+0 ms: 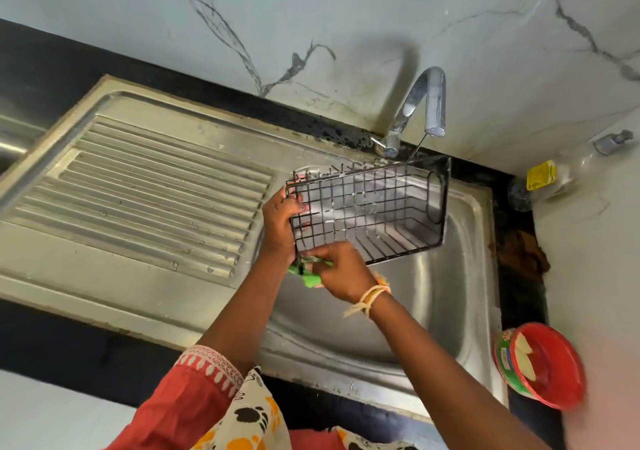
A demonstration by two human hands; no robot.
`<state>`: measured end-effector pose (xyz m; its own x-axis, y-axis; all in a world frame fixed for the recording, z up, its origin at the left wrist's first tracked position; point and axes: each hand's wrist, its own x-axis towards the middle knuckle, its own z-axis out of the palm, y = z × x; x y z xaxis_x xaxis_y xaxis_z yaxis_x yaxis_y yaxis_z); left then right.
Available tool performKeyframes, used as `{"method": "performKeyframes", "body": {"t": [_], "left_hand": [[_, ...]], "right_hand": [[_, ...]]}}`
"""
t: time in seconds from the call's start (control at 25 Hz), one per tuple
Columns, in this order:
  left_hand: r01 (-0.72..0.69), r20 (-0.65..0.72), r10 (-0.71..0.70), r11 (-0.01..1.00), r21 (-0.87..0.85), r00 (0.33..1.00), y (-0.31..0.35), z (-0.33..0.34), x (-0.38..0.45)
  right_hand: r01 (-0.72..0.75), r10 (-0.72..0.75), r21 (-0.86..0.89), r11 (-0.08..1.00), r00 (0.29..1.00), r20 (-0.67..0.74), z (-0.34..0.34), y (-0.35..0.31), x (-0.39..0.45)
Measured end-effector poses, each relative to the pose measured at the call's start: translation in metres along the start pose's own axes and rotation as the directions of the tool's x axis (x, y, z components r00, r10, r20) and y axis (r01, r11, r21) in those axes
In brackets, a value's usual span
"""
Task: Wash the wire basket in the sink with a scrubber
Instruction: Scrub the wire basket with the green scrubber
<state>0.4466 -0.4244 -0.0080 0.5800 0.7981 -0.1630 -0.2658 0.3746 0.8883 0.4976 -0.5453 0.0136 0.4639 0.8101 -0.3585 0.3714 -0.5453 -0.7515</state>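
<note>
Both hands hold wire basket and scrubber over sink.

Most of the green scrubber hides under her right hand; right of it, the bottle blurs out.

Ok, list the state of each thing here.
wire basket: tilted, held above the sink
scrubber: pressed to basket's corner
left hand: grips basket
right hand: grips scrubber
tap: thin stream running
red tub: open, on the counter
</note>
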Motion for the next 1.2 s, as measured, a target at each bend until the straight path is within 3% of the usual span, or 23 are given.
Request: {"method": "performKeyframes", "body": {"t": [0.12,0.2,0.28,0.36,0.44,0.56,0.64,0.72,0.8,0.88,0.96,1.08,1.12,1.2], "left_hand": [[0.031,-0.030,-0.030,0.999,0.041,0.999,0.004,0.008,0.004],[-0.043,-0.038,0.046,0.996,0.080,0.998,0.010,0.010,0.004],[-0.108,0.001,0.108,0.990,0.095,0.994,0.012,0.012,0.002],[-0.121,-0.002,0.122,0.988,0.097,0.993,0.015,0.014,-0.004],[-0.136,-0.072,0.144,0.985,0.107,0.987,0.013,0.012,-0.003],[-0.121,-0.186,0.144,0.984,0.129,0.972,0.011,0.002,0.001],[-0.020,-0.238,0.035,0.998,0.063,0.971,0.007,-0.006,0.001],[0.019,-0.239,-0.002,0.998,0.066,0.971,0.010,-0.012,0.002],[-0.050,-0.198,0.059,0.997,0.051,0.978,0.014,-0.009,0.002],[-0.109,-0.184,0.120,0.992,0.066,0.976,0.024,-0.001,-0.001],[-0.139,-0.171,0.151,0.987,0.081,0.974,0.028,0.008,-0.004],[-0.122,-0.169,0.143,0.984,0.128,0.975,0.015,0.005,-0.003],[-0.087,-0.177,0.107,0.989,0.118,0.978,0.013,0.001,-0.003],[-0.036,-0.190,0.052,0.996,0.086,0.980,0.012,-0.008,0.000]], "right_hand": [[-0.062,0.060,0.189,0.980,0.998,0.015,-0.031,-0.004,0.001],[-0.073,0.073,0.008,0.997,0.964,-0.256,-0.054,0.000,0.012],[-0.164,0.007,-0.349,0.923,0.912,-0.410,-0.062,0.005,0.016],[-0.162,-0.057,-0.545,0.823,0.931,-0.361,-0.038,0.005,0.012],[-0.085,-0.129,-0.585,0.806,0.940,-0.316,0.001,0.006,0.004],[0.206,-0.350,-0.536,0.819,0.919,-0.183,0.031,0.011,-0.019],[0.363,-0.493,-0.574,0.734,0.866,-0.081,0.012,0.027,-0.023],[0.283,-0.450,-0.649,0.706,0.887,-0.102,-0.025,0.046,-0.014],[0.071,-0.314,-0.647,0.759,0.911,-0.268,-0.057,0.065,-0.002],[-0.016,-0.282,-0.598,0.801,0.872,-0.400,-0.054,0.066,0.002],[0.087,-0.366,-0.614,0.784,0.864,-0.345,-0.013,0.050,-0.009],[0.363,-0.559,-0.618,0.697,0.815,-0.151,0.016,0.037,-0.030],[0.392,-0.582,-0.627,0.673,0.804,-0.122,0.002,0.042,-0.028],[0.284,-0.548,-0.703,0.652,0.817,-0.178,-0.037,0.063,-0.015]]}}
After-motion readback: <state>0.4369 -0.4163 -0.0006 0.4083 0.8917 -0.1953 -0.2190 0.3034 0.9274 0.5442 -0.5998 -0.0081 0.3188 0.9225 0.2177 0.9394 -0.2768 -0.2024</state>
